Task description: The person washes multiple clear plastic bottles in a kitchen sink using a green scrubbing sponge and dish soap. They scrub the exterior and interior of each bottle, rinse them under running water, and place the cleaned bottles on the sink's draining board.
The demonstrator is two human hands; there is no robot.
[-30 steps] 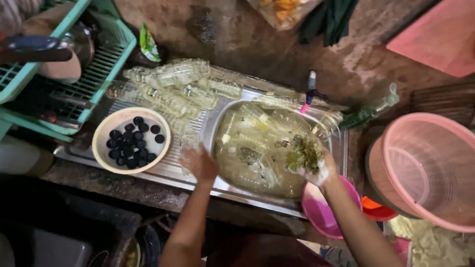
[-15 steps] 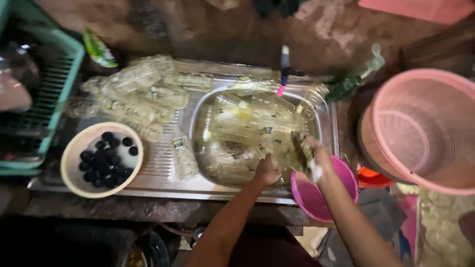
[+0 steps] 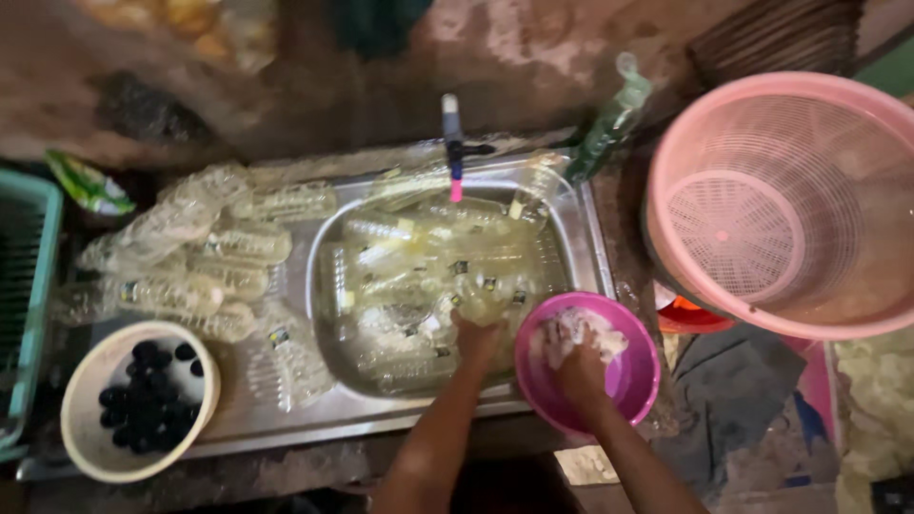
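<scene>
A steel sink (image 3: 590, 238) full of soapy water holds many clear plastic bottles (image 3: 409, 257), lying crosswise and half sunk. More clear bottles lie in a pile on the drainboard (image 3: 200, 257) to its left, crowding up to the basin's edge. In front of that pile stands a cream bowl (image 3: 81, 428) with dark round caps (image 3: 148, 400) in it. A tap (image 3: 453, 143) with a pink tip hangs over the back of the basin, and a green bottle (image 3: 614, 119) leans at the sink's far right corner. A large pink colander basket (image 3: 762, 200) sits well to the right, over something orange-red that it mostly hides. A teal rack (image 3: 24, 286) is cut off at the left edge.

The purple basin (image 3: 633, 376) sits against the sink's front right corner, and foam fills it. The right hand (image 3: 581, 366) is sunk in that foam; its fingers are buried, so I cannot tell whether they are spread or closed on anything. The left hand (image 3: 476, 333) reaches over the sink's front rim, just beside the basin, fingers wrapped narrowly round 1 bottle (image 3: 481, 303) at the water's surface. Both forearms rise from the bottom edge, side by side, angled up and slightly inward. The wall behind is dim and blurred, and the things at its top cannot be made out.
</scene>
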